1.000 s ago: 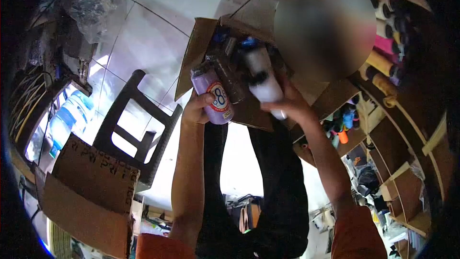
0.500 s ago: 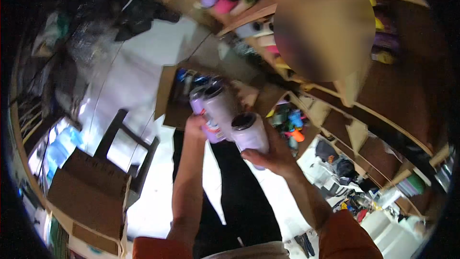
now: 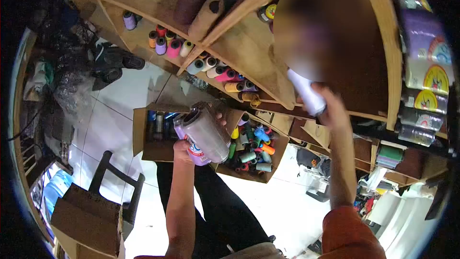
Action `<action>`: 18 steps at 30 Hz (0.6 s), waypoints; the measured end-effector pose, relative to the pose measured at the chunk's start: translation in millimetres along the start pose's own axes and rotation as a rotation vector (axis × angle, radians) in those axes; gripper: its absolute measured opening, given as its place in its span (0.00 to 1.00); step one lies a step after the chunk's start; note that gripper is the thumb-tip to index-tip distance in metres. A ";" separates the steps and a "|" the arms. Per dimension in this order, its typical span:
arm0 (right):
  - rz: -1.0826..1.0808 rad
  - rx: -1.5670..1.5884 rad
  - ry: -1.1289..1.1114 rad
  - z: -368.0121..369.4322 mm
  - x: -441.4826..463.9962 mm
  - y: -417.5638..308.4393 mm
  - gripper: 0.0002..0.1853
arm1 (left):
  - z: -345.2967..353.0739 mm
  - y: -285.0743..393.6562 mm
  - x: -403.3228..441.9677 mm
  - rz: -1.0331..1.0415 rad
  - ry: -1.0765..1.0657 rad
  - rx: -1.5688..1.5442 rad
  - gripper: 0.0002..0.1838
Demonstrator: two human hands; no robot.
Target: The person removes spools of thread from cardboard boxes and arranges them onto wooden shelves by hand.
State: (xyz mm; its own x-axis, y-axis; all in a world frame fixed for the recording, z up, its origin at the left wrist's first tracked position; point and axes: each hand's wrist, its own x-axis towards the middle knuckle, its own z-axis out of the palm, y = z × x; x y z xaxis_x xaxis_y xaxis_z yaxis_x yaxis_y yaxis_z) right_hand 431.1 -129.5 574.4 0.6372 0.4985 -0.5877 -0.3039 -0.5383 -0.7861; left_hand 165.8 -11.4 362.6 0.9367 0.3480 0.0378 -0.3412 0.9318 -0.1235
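My left hand is wrapped round two large plastic-wrapped thread spools held side by side, a grey one and a lilac one with a label. The fingertips show at the far side of the grey spool. My right hand is raised to the right, shut on a pale lavender thread spool at the front of a wooden shelf compartment. The upper end of that spool runs into a blurred patch, so its tip is hidden. Fast motion smears the right hand slightly.
Thread spools stand in the shelf compartments. Wrapped spools are stacked at the right. Below lie a cardboard box and another box with many small spools. A carton and a dark frame stand at left.
My right hand has carried the pale lavender spool up and right from beside the other two to the shelf. My left hand keeps its two spools, slightly lower and left. The view has shifted.
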 end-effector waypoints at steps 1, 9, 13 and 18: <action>-0.031 -0.041 0.031 -9.6 11.0 -12.4 0.20 | 3.0 1.0 -0.8 -0.008 0.008 0.008 0.55; 0.030 0.367 0.191 -54.7 120.1 -33.1 0.19 | 13.9 7.5 -17.6 0.040 0.076 0.070 0.52; 0.048 0.409 0.201 -43.8 141.1 -46.7 0.21 | -10.4 11.2 -36.6 0.072 0.156 0.121 0.49; -0.038 0.415 0.157 -38.7 136.6 -41.0 0.30 | -2.0 12.1 -35.8 0.079 0.143 0.122 0.49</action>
State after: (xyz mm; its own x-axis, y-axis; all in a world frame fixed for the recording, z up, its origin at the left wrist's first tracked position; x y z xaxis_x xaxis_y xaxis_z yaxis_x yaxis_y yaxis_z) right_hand 557.9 -65.6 533.8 0.7436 0.3866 -0.5456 -0.5161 -0.1869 -0.8359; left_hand 128.3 -12.8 357.8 0.9053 0.4103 -0.1100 -0.4127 0.9109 0.0011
